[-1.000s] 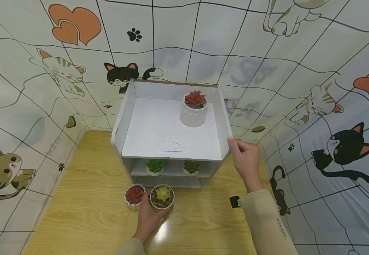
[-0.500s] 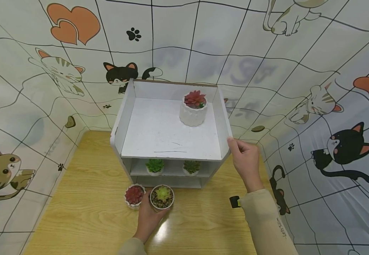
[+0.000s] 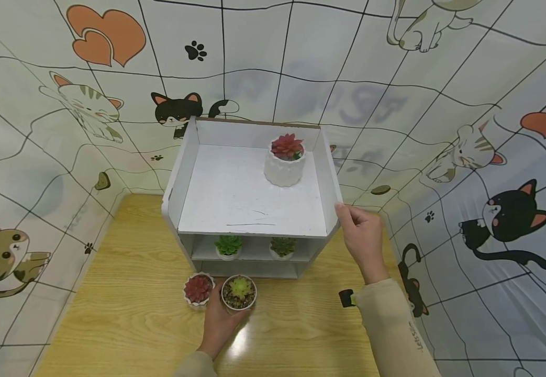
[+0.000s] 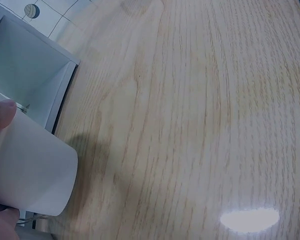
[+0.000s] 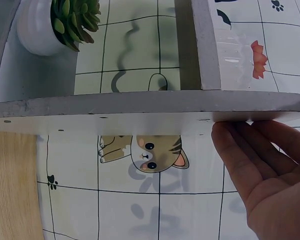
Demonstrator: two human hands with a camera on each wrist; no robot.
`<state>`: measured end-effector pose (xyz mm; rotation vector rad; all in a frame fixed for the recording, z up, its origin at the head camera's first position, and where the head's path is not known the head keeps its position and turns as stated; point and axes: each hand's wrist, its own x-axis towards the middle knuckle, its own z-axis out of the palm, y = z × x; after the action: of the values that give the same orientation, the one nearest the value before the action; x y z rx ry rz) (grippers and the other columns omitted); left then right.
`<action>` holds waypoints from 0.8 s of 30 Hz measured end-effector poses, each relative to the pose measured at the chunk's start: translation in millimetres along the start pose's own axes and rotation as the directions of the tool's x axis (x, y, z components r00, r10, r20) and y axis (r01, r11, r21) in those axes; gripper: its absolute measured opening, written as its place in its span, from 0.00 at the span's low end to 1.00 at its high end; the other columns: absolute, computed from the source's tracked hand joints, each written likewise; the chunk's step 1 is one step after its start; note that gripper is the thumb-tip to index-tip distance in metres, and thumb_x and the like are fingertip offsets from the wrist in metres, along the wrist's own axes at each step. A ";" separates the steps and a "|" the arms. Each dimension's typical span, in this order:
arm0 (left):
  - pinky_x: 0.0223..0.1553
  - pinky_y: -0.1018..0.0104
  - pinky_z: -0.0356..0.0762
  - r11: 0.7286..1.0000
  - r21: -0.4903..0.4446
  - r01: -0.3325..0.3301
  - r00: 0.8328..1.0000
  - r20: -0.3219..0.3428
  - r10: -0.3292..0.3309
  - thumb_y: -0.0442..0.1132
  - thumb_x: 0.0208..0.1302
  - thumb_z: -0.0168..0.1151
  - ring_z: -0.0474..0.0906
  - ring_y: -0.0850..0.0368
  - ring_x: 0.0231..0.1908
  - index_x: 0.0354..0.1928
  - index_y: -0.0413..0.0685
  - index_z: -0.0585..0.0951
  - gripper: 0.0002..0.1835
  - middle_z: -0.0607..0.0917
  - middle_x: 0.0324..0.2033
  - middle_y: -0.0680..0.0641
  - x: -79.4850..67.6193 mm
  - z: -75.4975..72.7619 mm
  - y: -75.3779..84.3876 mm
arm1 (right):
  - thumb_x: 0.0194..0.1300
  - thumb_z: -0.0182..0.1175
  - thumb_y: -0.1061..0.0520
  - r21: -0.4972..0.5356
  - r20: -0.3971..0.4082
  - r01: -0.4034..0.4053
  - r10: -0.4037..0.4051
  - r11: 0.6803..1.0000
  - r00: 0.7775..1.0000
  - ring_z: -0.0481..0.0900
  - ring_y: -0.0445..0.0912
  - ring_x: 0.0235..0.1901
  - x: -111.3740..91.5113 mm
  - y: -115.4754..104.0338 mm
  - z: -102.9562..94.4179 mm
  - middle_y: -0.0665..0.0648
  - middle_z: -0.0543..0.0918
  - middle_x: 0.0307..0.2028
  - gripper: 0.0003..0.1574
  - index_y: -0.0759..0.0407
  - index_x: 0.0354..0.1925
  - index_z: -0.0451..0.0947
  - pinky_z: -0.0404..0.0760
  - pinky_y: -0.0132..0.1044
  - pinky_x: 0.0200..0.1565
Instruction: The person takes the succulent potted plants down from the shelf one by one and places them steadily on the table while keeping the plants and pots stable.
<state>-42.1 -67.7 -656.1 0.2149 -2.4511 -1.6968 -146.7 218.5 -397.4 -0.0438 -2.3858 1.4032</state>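
My left hand (image 3: pixel 221 324) grips a white pot (image 4: pixel 35 165) holding a yellow-green succulent (image 3: pixel 238 292), just in front of the shelf. Beside that hand, on its left, a second potted succulent (image 3: pixel 198 289) with red leaves stands on the table. My right hand (image 3: pixel 364 238) holds the front edge of the right side panel (image 5: pixel 155 102) of a white shelf unit (image 3: pixel 249 193); its fingers lie against the panel's outer face in the right wrist view. A red succulent in a white pot (image 3: pixel 284 165) sits on the top shelf, toward the right.
Two small pots with green succulents, one bright green (image 3: pixel 229 246) and one darker (image 3: pixel 282 247), stand on the middle shelf. A small black object (image 3: pixel 346 298) shows beside the right sleeve. Cat-patterned walls surround the wooden table (image 3: pixel 126 293) at the back and both sides.
Both hands keep their holds and stay nearly in place. The whole head view has shifted very slightly; pots and shelf look unmoved.
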 end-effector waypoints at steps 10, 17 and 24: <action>0.68 0.36 0.66 1.000 0.016 -0.005 1.000 0.003 0.005 0.30 0.34 0.88 0.73 0.31 0.63 0.67 0.31 0.69 0.54 0.78 0.60 0.30 -0.6 0.0 -2.3 | 0.75 0.61 0.49 -0.010 0.003 -0.018 0.018 1.000 1.000 0.59 0.40 0.16 0.6 1.1 1.2 0.67 0.88 0.28 0.21 0.66 0.45 0.90 0.66 0.33 0.25; 0.67 0.36 0.68 0.999 0.033 -0.011 1.000 -0.008 0.012 0.31 0.32 0.89 0.75 0.32 0.62 0.65 0.33 0.70 0.53 0.79 0.58 0.32 0.0 2.7 -5.3 | 0.75 0.61 0.49 -0.010 0.001 -0.020 0.020 1.000 1.000 0.61 0.41 0.17 0.5 0.2 1.6 0.66 0.88 0.28 0.21 0.66 0.45 0.90 0.67 0.33 0.26; 0.65 0.36 0.71 0.999 0.032 -0.031 0.999 -0.022 0.031 0.32 0.32 0.89 0.76 0.33 0.60 0.66 0.34 0.70 0.53 0.80 0.58 0.33 1.1 6.0 -5.9 | 0.75 0.61 0.50 -0.013 0.003 -0.024 0.024 1.000 1.000 0.62 0.41 0.17 -0.2 -0.8 0.9 0.67 0.88 0.29 0.21 0.66 0.45 0.90 0.67 0.33 0.26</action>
<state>-44.3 -64.5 -663.6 0.1974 -2.4535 -1.6354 -146.7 217.3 -397.2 -0.0731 -2.4052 1.3992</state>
